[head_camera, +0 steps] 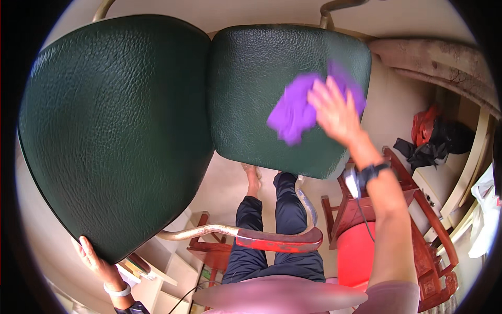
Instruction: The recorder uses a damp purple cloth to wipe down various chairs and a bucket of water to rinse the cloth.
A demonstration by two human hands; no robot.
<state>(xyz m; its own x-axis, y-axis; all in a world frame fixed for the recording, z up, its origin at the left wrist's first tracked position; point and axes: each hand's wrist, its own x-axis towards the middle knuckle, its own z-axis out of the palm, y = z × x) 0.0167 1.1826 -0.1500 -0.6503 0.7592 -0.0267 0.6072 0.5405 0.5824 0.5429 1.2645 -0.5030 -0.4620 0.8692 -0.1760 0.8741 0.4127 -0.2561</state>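
Note:
A chair covered in dark green textured leather-like material lies before me, its large backrest [117,117] at left and its seat [251,94] at right. My right hand [337,112], blurred, is spread over a crumpled purple cloth [296,110] on the right part of the seat. At the backrest's lower corner, my left hand [94,261] grips the edge; part of its fingers is hidden behind. A bent metal armrest with a worn red grip [280,240] runs between backrest and seat, above my legs.
Below right stand a carved red wooden chair [427,235] and a red plastic stool or bucket [356,251]. Black and red bags [427,137] lie at far right, under a patterned fabric edge [443,62]. Pale shelves [172,274] and a small red wooden piece of furniture [211,253] are at lower left.

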